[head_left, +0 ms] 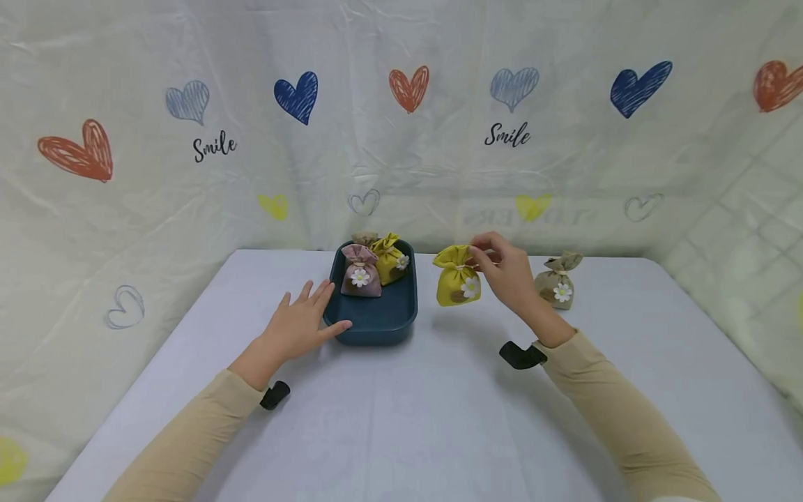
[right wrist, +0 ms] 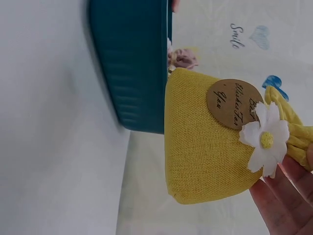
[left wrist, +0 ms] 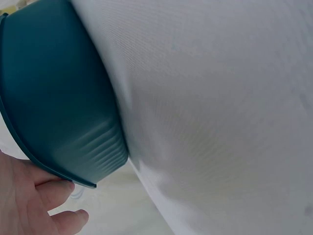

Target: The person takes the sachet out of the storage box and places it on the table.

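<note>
The gathered neck of a yellow woven-cloth pouch is pinched by the fingers of the right hand; the thumb's exact placing cannot be told. The pouch is held upright above the white cloth-covered table, between a dark teal plastic basin and a grey-beige cloth pouch. The basin's near left rim is touched by the left hand, whose fingers are extended, with the thumb set wide. In the left wrist view that hand is cut off by the frame edge, and the basin's contents are mostly hidden by its wall.

Part of the held pouch's ruffled top is covered by the fingers and, in the right wrist view, cropped. Its body is plump and flat-bottomed, coarsely woven; a white flower with a yellow centre is fixed at the neck, overlapping a round brown tag on which "Wishes For You" can be read, the first word being partly covered.

In the basin, a dusty-pink cloth pouch and a second yellow pouch are seen side by side; behind them a beige pouch is largely hidden. The grey-beige pouch is partly blocked by the right wrist.
</note>
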`<move>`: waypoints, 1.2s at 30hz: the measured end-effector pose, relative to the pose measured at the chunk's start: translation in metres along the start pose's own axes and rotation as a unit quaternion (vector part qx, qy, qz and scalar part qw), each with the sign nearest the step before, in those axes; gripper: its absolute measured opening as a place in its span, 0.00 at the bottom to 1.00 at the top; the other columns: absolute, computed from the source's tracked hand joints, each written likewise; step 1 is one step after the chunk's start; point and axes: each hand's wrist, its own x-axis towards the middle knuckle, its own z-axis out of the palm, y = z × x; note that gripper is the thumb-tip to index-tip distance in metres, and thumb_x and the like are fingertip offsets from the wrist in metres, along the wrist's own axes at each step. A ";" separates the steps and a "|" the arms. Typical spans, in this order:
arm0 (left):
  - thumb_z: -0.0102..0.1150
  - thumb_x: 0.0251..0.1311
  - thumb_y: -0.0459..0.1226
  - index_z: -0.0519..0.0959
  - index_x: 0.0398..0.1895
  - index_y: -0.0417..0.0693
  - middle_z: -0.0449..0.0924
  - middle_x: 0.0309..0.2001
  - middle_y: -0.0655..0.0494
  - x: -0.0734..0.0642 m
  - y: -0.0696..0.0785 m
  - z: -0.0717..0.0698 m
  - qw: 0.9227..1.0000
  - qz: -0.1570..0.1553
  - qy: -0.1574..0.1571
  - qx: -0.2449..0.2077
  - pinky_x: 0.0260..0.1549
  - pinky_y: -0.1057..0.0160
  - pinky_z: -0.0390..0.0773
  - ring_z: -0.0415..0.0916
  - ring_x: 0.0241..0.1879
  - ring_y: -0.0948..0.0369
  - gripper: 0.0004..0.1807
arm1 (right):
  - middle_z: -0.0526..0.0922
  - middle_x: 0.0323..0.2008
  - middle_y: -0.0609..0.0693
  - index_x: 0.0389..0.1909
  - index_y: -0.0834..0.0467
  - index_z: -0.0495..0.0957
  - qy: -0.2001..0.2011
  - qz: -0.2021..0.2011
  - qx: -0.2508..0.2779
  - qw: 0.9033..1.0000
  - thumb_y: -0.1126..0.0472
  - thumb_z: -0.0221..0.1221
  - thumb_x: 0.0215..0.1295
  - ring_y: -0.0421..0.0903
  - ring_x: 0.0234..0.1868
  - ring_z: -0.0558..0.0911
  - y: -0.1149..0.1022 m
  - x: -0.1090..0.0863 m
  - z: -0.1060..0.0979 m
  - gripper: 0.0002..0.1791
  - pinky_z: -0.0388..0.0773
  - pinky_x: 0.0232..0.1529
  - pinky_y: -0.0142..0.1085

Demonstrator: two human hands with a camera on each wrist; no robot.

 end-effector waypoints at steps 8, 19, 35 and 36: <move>0.48 0.70 0.67 0.52 0.82 0.39 0.51 0.80 0.42 0.000 0.001 0.000 1.000 0.000 0.006 0.001 0.69 0.28 0.49 0.46 0.78 0.38 0.52 | 0.85 0.43 0.62 0.48 0.68 0.80 0.005 0.053 0.007 0.999 0.65 0.58 0.77 0.57 0.40 0.88 -0.002 -0.008 -0.015 0.09 0.83 0.41 0.28; 0.47 0.69 0.68 0.51 0.82 0.39 0.50 0.81 0.42 -0.001 0.001 0.002 1.000 -0.002 0.000 -0.008 0.69 0.28 0.47 0.44 0.78 0.38 0.53 | 0.85 0.41 0.63 0.47 0.69 0.80 0.025 0.048 -0.018 0.998 0.67 0.58 0.76 0.33 0.37 0.86 0.004 -0.018 -0.032 0.08 0.81 0.39 0.23; 0.48 0.69 0.68 0.51 0.82 0.39 0.49 0.81 0.42 0.000 0.001 0.002 1.000 -0.006 -0.003 -0.008 0.69 0.28 0.47 0.43 0.79 0.38 0.54 | 0.84 0.42 0.66 0.48 0.71 0.78 0.033 0.056 -0.035 0.997 0.69 0.57 0.76 0.22 0.36 0.81 0.012 -0.028 -0.057 0.08 0.78 0.38 0.19; 0.47 0.69 0.69 0.51 0.82 0.39 0.49 0.81 0.43 0.000 0.001 0.002 1.000 -0.005 -0.003 -0.007 0.69 0.28 0.47 0.43 0.79 0.38 0.54 | 0.84 0.42 0.66 0.48 0.71 0.78 0.037 0.057 -0.039 0.997 0.69 0.57 0.76 0.22 0.36 0.81 0.012 -0.029 -0.059 0.08 0.78 0.38 0.19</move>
